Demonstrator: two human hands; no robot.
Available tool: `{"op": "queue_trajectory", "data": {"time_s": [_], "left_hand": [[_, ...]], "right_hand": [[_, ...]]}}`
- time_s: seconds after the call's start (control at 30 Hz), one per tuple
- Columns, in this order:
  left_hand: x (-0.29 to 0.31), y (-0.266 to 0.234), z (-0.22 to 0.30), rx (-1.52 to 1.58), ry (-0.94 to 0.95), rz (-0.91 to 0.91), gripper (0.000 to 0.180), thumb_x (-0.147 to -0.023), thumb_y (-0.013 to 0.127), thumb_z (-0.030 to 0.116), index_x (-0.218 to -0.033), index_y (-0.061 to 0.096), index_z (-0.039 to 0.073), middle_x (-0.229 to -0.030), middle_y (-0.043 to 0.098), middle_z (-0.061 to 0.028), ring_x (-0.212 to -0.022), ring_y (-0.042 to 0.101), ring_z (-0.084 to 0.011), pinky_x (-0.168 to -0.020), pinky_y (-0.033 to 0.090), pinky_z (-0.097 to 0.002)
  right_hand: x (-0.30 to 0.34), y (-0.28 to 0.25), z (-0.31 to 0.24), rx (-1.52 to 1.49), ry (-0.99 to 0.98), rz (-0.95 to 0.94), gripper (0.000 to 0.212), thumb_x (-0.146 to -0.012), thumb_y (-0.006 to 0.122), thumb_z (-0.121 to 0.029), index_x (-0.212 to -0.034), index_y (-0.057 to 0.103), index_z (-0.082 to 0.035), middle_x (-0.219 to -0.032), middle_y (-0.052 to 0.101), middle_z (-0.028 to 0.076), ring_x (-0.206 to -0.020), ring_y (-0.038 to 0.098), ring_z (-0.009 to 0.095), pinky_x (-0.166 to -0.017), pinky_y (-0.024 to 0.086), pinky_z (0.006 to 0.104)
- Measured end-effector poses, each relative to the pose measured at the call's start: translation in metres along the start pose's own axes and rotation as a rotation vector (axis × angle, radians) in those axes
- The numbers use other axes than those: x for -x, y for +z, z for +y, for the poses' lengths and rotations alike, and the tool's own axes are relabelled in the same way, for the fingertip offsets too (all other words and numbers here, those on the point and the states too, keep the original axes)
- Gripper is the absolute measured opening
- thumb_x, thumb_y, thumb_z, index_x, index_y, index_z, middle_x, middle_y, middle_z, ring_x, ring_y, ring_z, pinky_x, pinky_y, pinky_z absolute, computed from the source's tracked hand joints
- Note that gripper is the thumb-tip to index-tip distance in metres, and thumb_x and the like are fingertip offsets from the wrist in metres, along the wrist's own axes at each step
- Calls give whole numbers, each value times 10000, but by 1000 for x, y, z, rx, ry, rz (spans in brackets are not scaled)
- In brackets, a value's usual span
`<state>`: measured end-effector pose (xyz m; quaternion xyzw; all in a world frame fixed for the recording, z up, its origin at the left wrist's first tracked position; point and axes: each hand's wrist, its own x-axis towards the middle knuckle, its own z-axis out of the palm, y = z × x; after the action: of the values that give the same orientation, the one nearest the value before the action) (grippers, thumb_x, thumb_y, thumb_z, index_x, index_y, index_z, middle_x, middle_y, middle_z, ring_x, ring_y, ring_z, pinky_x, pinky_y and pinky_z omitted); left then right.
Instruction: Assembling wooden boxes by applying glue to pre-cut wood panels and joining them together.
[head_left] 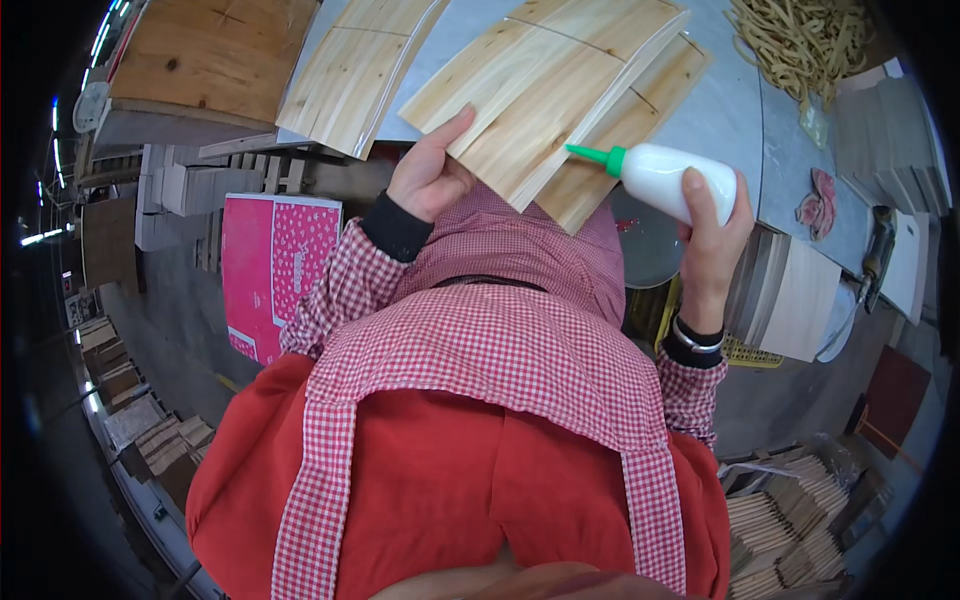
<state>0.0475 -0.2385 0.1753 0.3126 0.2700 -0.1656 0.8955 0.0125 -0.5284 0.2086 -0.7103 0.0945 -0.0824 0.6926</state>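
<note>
Right hand (714, 232) holds a white bottle (662, 176) sideways, green nozzle (595, 155) aimed at the wooden board (545, 90); left hand (430, 176) grips its near end, presumably steadying it.

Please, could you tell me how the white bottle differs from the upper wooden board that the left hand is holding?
Colour: the white bottle has a green nozzle, while the upper wooden board is pale, with visible grain.
Size: the bottle looks clearly smaller than the board.
Hold: the right hand wraps the bottle's body; the left hand holds the board by its edge.
Shared: each is held in one hand.
</note>
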Motion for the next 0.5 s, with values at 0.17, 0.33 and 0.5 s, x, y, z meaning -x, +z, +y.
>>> {"op": "queue_trajectory", "data": {"time_s": [0.17,0.33,0.5], "left_hand": [[-12,-7,-2,1,17,-87,469,-953,565,180,-1348,378,12,-1325,506,-172,-1212,527,-294,-1028,458,-444],[-9,-1,-5,13,34,-51,451,-955,559,171,-1340,387,10,-1326,504,-179,-1219,521,-296,-1042,444,-451],[-11,4,-1,14,64,-29,437,-955,559,170,-1327,401,4,-1322,507,-184,-1232,509,-295,-1051,431,-456]], "right_hand": [[26,10,-1,24,-53,-84,362,-845,714,-268,-1023,546,-1,-779,564,9,-594,486,48,-455,361,193],[27,15,-3,11,-48,0,374,-846,708,-283,-1048,547,-12,-811,570,17,-621,495,54,-485,380,194],[27,19,-4,102,-131,-76,373,-844,704,-257,-1069,538,-9,-856,573,38,-697,513,85,-594,417,230]]}}
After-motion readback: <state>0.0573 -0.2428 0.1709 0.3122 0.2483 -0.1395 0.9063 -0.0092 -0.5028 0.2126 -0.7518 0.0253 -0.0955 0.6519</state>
